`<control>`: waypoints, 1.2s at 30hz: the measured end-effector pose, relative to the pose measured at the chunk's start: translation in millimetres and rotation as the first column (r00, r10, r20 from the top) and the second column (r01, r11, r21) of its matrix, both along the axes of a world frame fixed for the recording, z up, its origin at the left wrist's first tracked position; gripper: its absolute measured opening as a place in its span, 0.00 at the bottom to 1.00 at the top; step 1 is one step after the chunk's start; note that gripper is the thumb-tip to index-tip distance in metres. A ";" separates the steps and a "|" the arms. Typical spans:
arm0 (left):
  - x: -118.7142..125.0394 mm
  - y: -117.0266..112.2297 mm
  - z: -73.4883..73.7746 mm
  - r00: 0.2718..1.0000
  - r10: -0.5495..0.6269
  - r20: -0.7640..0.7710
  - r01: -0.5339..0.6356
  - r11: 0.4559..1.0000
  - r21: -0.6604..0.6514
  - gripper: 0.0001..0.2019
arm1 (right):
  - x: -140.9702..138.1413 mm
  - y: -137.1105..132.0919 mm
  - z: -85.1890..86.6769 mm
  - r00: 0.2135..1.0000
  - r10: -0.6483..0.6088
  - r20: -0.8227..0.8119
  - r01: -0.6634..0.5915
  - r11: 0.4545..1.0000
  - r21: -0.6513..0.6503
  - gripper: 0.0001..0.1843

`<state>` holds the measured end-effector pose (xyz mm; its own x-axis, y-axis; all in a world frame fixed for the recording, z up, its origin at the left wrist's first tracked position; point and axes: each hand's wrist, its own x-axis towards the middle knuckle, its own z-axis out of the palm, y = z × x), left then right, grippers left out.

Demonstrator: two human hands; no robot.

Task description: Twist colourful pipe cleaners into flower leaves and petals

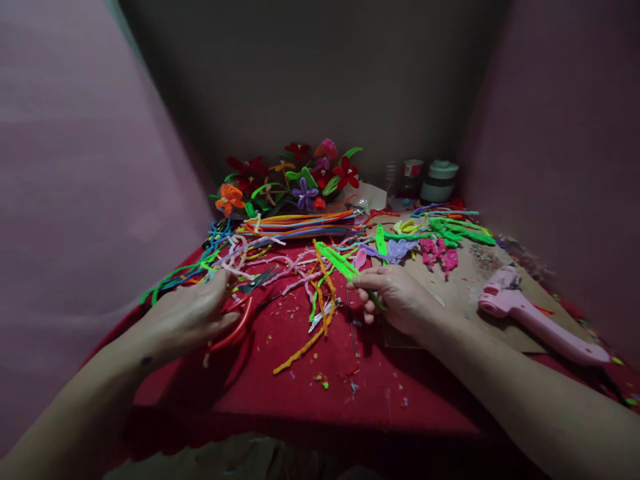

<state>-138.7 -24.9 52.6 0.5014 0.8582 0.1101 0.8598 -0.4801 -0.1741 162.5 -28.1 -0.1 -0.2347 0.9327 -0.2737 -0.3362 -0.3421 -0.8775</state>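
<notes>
My left hand [203,308] is at the left over the table, closed around the red handles of a pair of scissors [244,320]. Their dark blades point right and away from me; part of the handles is hidden by the fingers. My right hand [397,297] pinches a bright green pipe cleaner leaf [337,261] between thumb and fingers. The folded leaf loop points up and left, and its stem end shows below the hand. Orange pipe cleaners [327,280] lie just left of the leaf, beside a small bundle of silvery-white pieces [324,315].
Behind lie a bundle of long pipe cleaners [300,222] and several pipe cleaner flowers [305,193]. On the right, a cardboard sheet [450,293] bears a pink glue gun [543,317] and green leaves [455,231]. A lidded jar [440,181] stands behind. Scraps dot the red cloth [300,393].
</notes>
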 end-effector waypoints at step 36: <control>76.5 -25.7 -9.3 0.929 -0.247 -0.275 0.243 0.969 -0.048 0.15 | 3.2 -2.7 5.9 0.970 0.241 -0.012 -0.240 0.969 0.048 0.08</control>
<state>-62.2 -50.6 43.3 0.7051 0.7053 -0.0734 0.6340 -0.6734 -0.3802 165.7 -30.9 5.8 -0.4583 0.8597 -0.2253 -0.2647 -0.3741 -0.8888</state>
